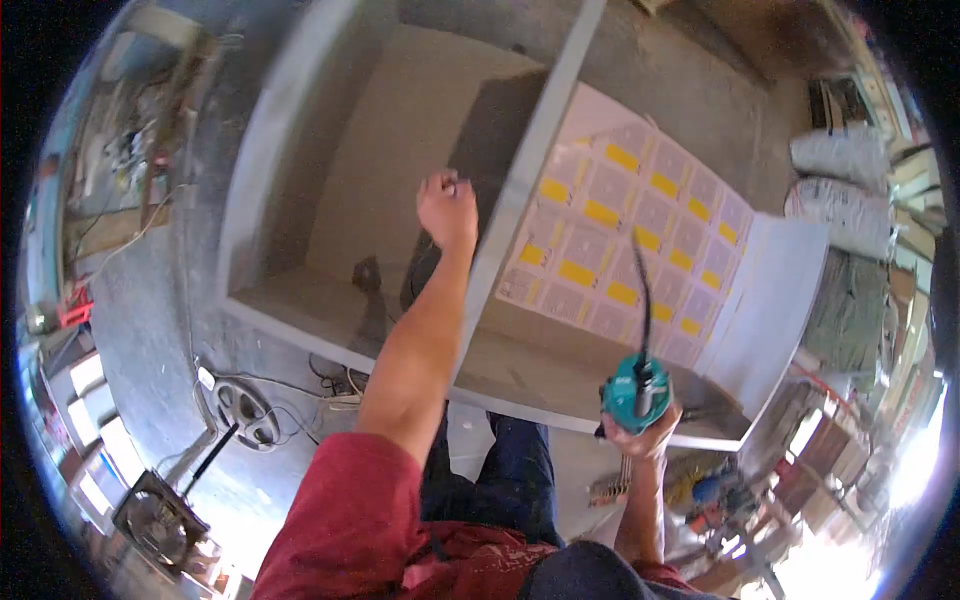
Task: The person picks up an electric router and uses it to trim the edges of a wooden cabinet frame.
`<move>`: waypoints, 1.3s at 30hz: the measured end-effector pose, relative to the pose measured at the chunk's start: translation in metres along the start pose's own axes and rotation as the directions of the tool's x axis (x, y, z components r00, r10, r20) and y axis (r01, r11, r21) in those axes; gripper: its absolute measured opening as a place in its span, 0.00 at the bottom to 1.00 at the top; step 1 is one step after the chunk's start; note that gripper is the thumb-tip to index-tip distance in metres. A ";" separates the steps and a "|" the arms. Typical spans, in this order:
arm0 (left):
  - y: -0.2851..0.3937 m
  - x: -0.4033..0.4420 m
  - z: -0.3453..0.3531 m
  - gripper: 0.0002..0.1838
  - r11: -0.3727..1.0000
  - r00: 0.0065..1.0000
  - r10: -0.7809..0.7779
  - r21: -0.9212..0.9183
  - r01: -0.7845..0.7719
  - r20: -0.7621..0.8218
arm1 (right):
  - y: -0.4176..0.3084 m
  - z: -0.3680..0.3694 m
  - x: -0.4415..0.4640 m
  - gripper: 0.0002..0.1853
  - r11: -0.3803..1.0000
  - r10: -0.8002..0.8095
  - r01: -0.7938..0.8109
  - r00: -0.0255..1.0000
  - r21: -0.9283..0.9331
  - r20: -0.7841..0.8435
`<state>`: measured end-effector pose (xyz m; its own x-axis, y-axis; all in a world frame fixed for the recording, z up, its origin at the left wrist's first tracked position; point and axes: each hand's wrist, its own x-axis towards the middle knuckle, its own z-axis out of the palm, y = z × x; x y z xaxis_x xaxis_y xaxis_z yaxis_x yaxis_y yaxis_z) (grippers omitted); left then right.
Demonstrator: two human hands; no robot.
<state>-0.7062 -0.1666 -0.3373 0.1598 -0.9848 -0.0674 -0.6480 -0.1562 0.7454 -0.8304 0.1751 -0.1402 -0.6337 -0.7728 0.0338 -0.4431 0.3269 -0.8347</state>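
My left hand [447,212] is over the left compartment of a grey box-like cabinet [380,130], its fingers curled closed. Something small and dark shows at the fingertips, too small to name. The cabinet's middle divider [520,180] runs just right of that hand. Near the front edge of the right compartment, my right hand [645,435] grips a teal corded power tool [632,398]. Its black cord [645,290] rises from the top and curves away over a printed sheet [600,235] with yellow blocks. The tool's working end is hidden.
White sacks [845,215] are stacked at the right. A cable reel [245,412] and loose wires lie on the floor at left, near a dark box-shaped device [160,520]. Tools and scraps [730,510] clutter the lower right. Shelves [115,190] stand far left.
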 end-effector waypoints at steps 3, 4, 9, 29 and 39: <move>-0.051 -0.037 -0.128 0.09 0.967 0.967 0.254 0.035 -0.254 -0.007 | -0.058 -0.027 -0.024 0.36 0.987 0.158 -0.156 0.964 -0.027 0.214; -0.063 -0.053 -0.176 0.09 0.964 0.964 0.265 0.007 -0.265 -0.014 | -0.068 -0.030 -0.036 0.35 0.990 0.135 -0.140 0.970 0.011 0.203; -0.144 -0.137 -0.397 0.09 0.976 0.990 -0.009 -0.218 -0.023 -0.142 | -0.131 -0.042 -0.053 0.31 0.997 -0.051 0.032 0.958 0.072 0.282; -0.286 -0.165 -0.736 0.39 0.919 0.997 -0.073 -0.389 0.060 -0.019 | -0.379 0.134 -0.090 0.24 0.894 -0.049 0.072 0.997 0.442 -0.063; -0.296 0.036 -0.760 0.41 0.884 0.940 0.003 -0.440 0.157 0.340 | -0.470 0.265 -0.086 0.25 0.758 0.171 -0.188 0.981 0.624 0.088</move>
<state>0.0572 -0.0982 -0.0567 -0.1046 -0.9522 -0.2869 -0.2206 -0.2591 0.9403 -0.3999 -0.0564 0.1039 -0.6415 -0.7507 -0.1577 0.1788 0.0536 -0.9824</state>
